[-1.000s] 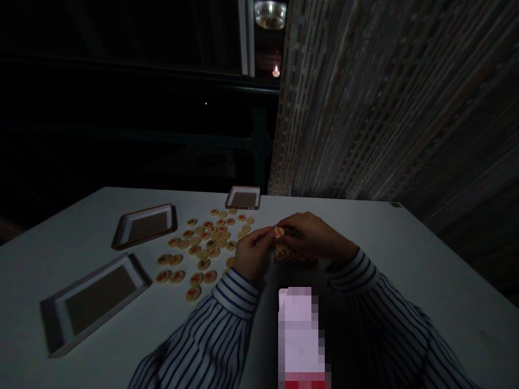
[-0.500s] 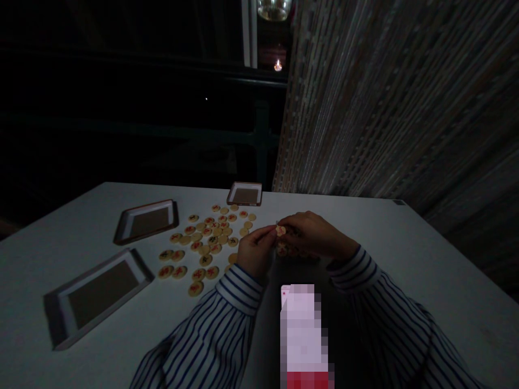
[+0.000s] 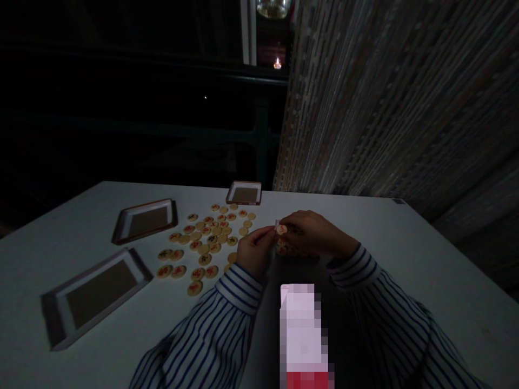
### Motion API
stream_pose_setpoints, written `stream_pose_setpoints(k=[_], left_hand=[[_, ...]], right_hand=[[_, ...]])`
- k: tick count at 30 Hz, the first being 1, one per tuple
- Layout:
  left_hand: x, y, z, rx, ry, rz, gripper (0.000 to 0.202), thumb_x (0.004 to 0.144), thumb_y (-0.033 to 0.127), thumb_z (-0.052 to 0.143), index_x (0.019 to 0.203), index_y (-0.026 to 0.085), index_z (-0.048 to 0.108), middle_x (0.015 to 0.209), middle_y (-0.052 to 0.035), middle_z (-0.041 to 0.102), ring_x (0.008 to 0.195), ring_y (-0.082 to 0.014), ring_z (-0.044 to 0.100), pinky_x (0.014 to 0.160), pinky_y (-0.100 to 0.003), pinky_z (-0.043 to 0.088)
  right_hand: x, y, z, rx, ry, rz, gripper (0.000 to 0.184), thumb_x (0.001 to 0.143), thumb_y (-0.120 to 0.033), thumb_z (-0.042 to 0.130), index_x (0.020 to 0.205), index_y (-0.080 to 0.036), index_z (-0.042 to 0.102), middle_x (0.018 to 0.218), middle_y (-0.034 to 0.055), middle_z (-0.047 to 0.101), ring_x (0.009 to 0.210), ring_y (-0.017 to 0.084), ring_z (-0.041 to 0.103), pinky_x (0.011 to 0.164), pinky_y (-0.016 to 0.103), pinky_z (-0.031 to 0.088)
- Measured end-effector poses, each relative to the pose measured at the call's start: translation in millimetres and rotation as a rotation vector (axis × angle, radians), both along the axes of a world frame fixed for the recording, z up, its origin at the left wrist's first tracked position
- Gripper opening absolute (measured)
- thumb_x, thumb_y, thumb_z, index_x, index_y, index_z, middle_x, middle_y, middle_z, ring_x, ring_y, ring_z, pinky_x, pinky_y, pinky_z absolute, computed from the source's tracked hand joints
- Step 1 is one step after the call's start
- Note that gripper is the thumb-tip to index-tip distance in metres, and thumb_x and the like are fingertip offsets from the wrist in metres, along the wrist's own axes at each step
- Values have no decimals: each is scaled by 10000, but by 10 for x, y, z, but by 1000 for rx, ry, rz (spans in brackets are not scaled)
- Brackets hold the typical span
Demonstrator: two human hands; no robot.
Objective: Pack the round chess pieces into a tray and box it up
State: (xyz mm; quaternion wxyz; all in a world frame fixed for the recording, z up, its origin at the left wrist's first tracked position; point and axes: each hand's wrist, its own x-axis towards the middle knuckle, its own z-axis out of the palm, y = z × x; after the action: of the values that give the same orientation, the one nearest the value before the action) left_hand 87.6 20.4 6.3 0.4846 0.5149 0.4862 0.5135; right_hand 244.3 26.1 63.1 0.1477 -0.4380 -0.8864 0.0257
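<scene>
Well, one round piece (image 3: 282,229) with a red mark is up between my two hands, to the right of the big spread, with its marked face turned toward me. Maybe it is tipped that way so I can see the mark. More marked pieces (image 3: 283,249) are bunched just below it, partly under my right hand (image 3: 320,233). That hand is bent over like a little roof, its fingers curled down, perhaps to keep the bunch together. Its palm is hidden, so I can't tell how tightly it holds anything. My left hand (image 3: 254,253) is nearly closed, thumb and finger pinched together at the piece's left edge. A bit of something pale and thin shows there, but it's too dark to tell what it is, or just what the pinch has hold of.

Lots of loose pieces (image 3: 212,239) lie flat to the left, some touching. Some have red marks, some have black, and some look blank, so those may be face down.

Past them sit a small tray (image 3: 245,194) at the far edge, a middle tray (image 3: 148,220) and a near tray (image 3: 101,292), all open side up, maybe set out there to leave room. A bright phone (image 3: 302,329), blurred over, lies on the white table (image 3: 405,259) between my sleeves (image 3: 239,294).
</scene>
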Motion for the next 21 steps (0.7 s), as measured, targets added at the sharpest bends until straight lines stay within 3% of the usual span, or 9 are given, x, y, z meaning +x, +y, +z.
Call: stream_pose_setpoints(k=[6,12,21], left_hand=[[-16,47,-109,-14,122,74,182,664,211,584,805,142,674,788,-54,706,761,-166,645,730,-283,522],[-30,74,-255,53,265,27,214,671,226,581,851,153,673,828,-67,697,786,-177,637,763,-326,508],[-18,59,-308,146,421,-68,236,728,217,526,908,140,657,921,-93,674,848,-187,619,797,-334,485]], right_hand=[[57,21,4,-38,-36,-52,296,801,-276,492,1058,-170,594,999,74,647,895,188,584,766,288,408],[94,35,-6,-55,-102,-95,301,794,-288,490,1053,-174,594,978,70,655,862,194,595,731,282,409],[141,65,-50,-86,-150,-112,298,801,-314,481,1039,-179,599,966,76,656,843,194,597,705,274,403]])
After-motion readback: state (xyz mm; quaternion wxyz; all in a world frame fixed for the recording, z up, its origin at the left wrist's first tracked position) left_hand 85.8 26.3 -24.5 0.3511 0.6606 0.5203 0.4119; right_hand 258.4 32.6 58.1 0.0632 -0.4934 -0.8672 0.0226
